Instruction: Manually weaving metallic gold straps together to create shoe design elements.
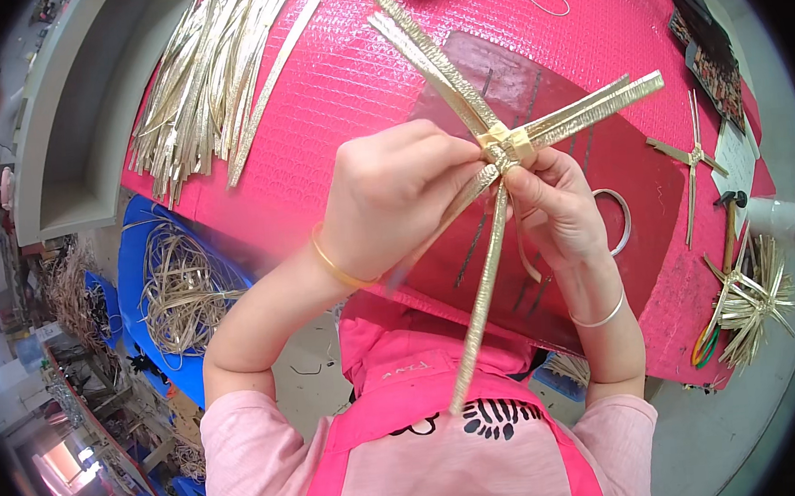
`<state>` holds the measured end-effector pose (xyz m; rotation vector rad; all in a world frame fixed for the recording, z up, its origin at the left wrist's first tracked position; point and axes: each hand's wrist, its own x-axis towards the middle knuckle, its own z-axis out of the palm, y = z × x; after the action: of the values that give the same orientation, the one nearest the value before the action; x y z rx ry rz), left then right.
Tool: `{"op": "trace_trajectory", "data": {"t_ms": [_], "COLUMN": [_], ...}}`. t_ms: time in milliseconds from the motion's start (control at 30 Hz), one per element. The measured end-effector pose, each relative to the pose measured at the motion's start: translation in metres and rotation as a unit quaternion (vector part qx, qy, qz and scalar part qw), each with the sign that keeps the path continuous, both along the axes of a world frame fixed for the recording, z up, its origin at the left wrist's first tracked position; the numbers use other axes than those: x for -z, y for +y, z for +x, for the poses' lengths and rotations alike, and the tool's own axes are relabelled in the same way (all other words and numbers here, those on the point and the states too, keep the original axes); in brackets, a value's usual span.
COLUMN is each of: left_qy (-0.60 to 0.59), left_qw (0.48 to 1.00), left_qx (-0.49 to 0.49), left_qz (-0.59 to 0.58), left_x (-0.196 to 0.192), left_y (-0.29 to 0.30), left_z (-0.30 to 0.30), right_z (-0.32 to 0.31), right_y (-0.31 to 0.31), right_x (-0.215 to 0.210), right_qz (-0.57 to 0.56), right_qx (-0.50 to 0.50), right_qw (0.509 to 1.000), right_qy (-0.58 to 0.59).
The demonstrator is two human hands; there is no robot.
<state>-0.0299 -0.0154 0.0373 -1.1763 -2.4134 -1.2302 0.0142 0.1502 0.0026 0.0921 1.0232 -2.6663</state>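
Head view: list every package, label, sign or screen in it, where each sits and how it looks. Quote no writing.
Printed card or booklet: far right edge of the pink table, flat, rectangular, dark with a speckled multicoloured pattern.
White sheet: just below it at the table's right edge, pale, partly cut off.
No screens or signs can be made out.

Two hands work here — a left hand (385, 198) and a right hand (551, 205) — each wrist with one bangle, gold (334, 266) and silver (600, 317). One woven gold-strip cross (505, 144) sits between them, a second finished cross (691, 158) lies on the pink table (330, 78), and further ones are bunched at its edge (751, 297) — too tangled to count. One heap of loose gold strips (206, 77), one hammer (730, 215), one tape roll (619, 221).
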Motion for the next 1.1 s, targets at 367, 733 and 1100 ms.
{"op": "trace_trajectory", "data": {"t_ms": [367,733,1100], "left_qy": [-0.352,-0.534,-0.561], "left_qw": [0.934,0.782,0.824], "left_qx": [-0.011,-0.005,0.034], "left_qz": [0.068,0.321,0.07], "left_x": [0.002,0.009,-0.008], "left_y": [-0.003,0.018,0.006], "left_z": [0.001,0.001,-0.014], "right_z": [0.001,0.01,-0.001], "right_y": [-0.012,-0.018,0.01], "right_x": [-0.007,-0.015,-0.015], "right_qz": [0.226,0.405,0.256], "right_qx": [0.115,0.239,0.072], "right_qw": [0.966,0.864,0.964], "right_qy": [0.055,0.178,0.025]}}
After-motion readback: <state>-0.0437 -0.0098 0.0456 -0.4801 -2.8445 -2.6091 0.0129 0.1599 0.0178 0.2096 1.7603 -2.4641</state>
